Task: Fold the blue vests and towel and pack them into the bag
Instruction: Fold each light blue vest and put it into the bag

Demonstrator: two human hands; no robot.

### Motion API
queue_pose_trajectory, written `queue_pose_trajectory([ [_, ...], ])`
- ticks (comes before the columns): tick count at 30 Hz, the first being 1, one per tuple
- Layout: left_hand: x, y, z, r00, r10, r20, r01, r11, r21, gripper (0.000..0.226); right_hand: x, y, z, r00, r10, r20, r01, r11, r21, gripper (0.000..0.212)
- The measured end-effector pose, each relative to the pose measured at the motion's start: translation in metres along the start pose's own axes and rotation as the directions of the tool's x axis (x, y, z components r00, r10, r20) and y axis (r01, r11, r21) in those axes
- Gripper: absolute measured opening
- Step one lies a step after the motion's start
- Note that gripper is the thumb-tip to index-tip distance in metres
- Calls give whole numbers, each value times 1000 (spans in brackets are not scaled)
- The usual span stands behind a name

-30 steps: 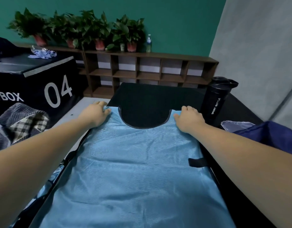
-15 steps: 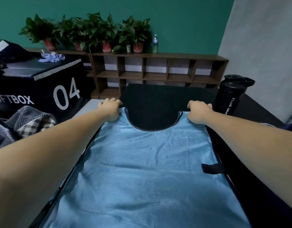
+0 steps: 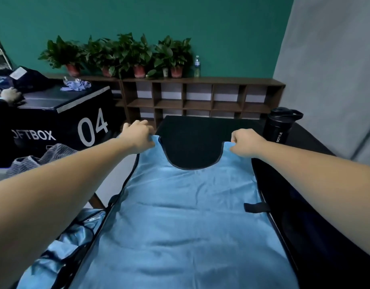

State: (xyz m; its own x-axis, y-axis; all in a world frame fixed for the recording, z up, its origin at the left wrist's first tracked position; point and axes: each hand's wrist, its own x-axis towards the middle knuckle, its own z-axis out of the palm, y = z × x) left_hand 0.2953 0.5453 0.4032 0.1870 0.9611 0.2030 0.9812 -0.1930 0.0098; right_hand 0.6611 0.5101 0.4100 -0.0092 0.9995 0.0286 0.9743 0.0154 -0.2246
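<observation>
A light blue vest (image 3: 186, 215) with black trim lies flat on the black table (image 3: 196, 132), its neck opening at the far end. My left hand (image 3: 138, 136) pinches the left shoulder strap. My right hand (image 3: 245, 146) pinches the right shoulder strap, fingers curled under the cloth. More blue vest fabric (image 3: 61, 247) hangs crumpled off the table's near left edge. The bag is not in view.
A black sport bottle (image 3: 281, 127) stands just right of my right hand. A plaid cloth (image 3: 44, 157) lies at left before a black box (image 3: 61, 122) marked 04. A brown shelf (image 3: 200, 99) with potted plants lines the green wall.
Both hands went from lying on the vest's shoulders to curling around the strap ends. The view tilted up and left, and the dark blue item at right left the frame.
</observation>
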Motion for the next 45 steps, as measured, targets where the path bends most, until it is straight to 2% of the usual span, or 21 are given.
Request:
queue_pose_trajectory([
  [7, -75, 3, -67, 996, 82, -34, -84, 995, -48, 5, -81, -20, -28, 988, -151, -10, 151, 989, -2, 6],
  [19, -225, 10, -159, 990, 117, -76, -130, 972, -198, 10, -241, -46, -83, 934, -337, -117, 344, 938, 44, 10],
  [24, -290, 14, -177, 980, 166, -110, -186, 960, -210, 12, -303, -50, -85, 903, -404, -144, 416, 907, 63, 10],
  [30, -355, 14, -173, 967, 235, -102, -251, 950, -184, 18, -365, -46, -65, 865, -488, -119, 497, 866, 58, 14],
  [34, -389, 11, -158, 965, 252, -77, -262, 946, -191, 21, -393, -36, -41, 862, -496, -100, 500, 866, 7, 6],
  [45, -439, -1, -88, 942, 332, 50, -324, 938, -122, 29, -438, -23, 9, 854, -513, 84, 519, 852, -78, 10],
])
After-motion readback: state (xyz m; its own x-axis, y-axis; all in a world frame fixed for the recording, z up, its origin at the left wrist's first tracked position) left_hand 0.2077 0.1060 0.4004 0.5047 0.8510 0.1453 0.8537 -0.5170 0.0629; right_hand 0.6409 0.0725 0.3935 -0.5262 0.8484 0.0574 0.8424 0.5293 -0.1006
